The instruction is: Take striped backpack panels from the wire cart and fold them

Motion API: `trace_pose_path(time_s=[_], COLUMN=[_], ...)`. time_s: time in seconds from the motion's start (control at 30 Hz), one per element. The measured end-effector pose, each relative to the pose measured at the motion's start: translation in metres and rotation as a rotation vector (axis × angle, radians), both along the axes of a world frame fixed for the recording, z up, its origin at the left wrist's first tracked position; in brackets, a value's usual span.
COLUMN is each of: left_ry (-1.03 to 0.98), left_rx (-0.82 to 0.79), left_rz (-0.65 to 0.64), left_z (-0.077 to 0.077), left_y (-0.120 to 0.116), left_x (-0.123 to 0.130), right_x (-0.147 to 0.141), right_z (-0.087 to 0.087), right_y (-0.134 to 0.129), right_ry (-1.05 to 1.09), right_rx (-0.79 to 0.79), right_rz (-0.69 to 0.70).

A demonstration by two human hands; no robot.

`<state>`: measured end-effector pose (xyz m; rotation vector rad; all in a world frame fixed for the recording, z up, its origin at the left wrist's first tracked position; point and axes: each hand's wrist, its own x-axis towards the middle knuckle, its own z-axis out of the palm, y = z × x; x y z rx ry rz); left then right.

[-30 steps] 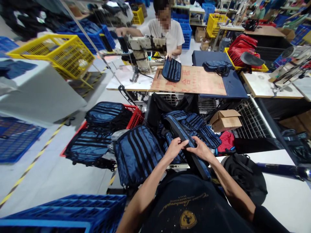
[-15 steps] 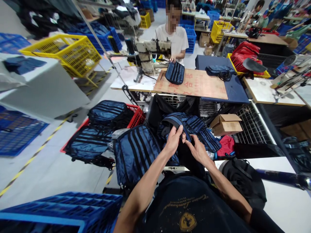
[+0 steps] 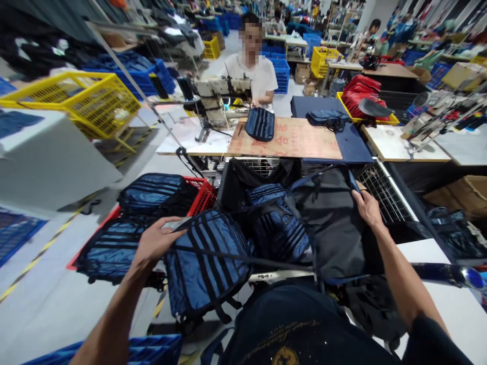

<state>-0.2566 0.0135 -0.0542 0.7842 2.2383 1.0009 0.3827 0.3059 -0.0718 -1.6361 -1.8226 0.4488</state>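
Pinching blk panel [image 3: 333, 223] edge, R fingers [image 3: 358, 196] closed

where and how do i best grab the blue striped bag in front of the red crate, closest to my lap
I'd pinch the striped bag by its far top edge, coming from above: its striped face is turned up, leaving that dark edge exposed. Mind the thin strap, which crosses its front from near the left hand toward the black panel.
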Motion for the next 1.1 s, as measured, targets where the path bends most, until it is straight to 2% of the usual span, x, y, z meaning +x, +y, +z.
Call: trace_pose_path(time_s=[0.03, 0.1, 0.17, 0.23, 0.33, 0.43, 0.53, 0.6, 0.67, 0.77, 0.83, 0.87, 0.93, 0.97, 1.03, 1.1], left_ry=[0.043, 0.119, 0.124, -0.070, -0.432, -0.518, -0.488, -0.535, -0.585, -0.608, -0.559, -0.521, -0.428, -0.381, -0.289, -0.188], left_rx=[0.039, 0.152, 0.243, 0.304, 0.440, 0.538, 0.555, 0.522, 0.472, 0.404, 0.356, 0.323, 0.264, 0.250, 0.256, 0.265], left_rz=[-0.039, -0.139, -0.217, -0.286, -0.415, -0.388, -0.366, -0.459, -0.583, -0.767, -0.893, -0.963, -1.067, -1.091, -1.080, -1.047], left_z=[-0.005, -0.013, -0.014, -0.007, 0.013, 0.029, 0.032, 0.032, 0.035, 0.052, 0.067, 0.074, 0.086, 0.090, 0.093, 0.089], left_y=[0.005, 0.023, 0.045, 0.066, 0.091, 0.105, 0.109, 0.104, 0.096, 0.082, 0.073, 0.069, 0.059, 0.053, 0.044, 0.037], left_x=[0.002, 0.032, 0.086, 0.148, 0.225, 0.265, 0.273, 0.273, 0.274, 0.278, 0.276, 0.273, 0.263, 0.256, 0.242, 0.228], right_x=[-0.008, -0.037, -0.077, -0.115, -0.162, -0.185, -0.181, -0.167, -0.149, -0.122, -0.110, -0.106, -0.099, -0.096, -0.090, -0.086], right_z=[0.004, 0.011, 0.014, 0.010, -0.014, -0.048, -0.066, -0.059, -0.035, 0.014, 0.044, 0.056, 0.069, 0.070, 0.061, 0.045], right_y=[-0.009, -0.034, -0.064, -0.095, -0.141, -0.179, -0.197, -0.195, -0.180, -0.140, -0.110, -0.098, -0.086, -0.086, -0.095, -0.108], right_ry=[0.047, 0.151, 0.218, 0.252, 0.250, 0.184, 0.153, 0.179, 0.203, 0.157, 0.068, 0.025, -0.041, -0.047, 0.014, 0.123], right_rx=[0.009, 0.031, 0.061, 0.077, 0.214, 0.294, 0.201, 0.118, 0.105, 0.179, 0.188, 0.148, -0.035, -0.169, -0.434, -0.620], right_rz=[0.010, 0.029, 0.063, 0.116, 0.241, 0.433, 0.585, 0.676, 0.671, 0.562, 0.587, 0.646, 0.810, 0.894, 1.007, 1.035])
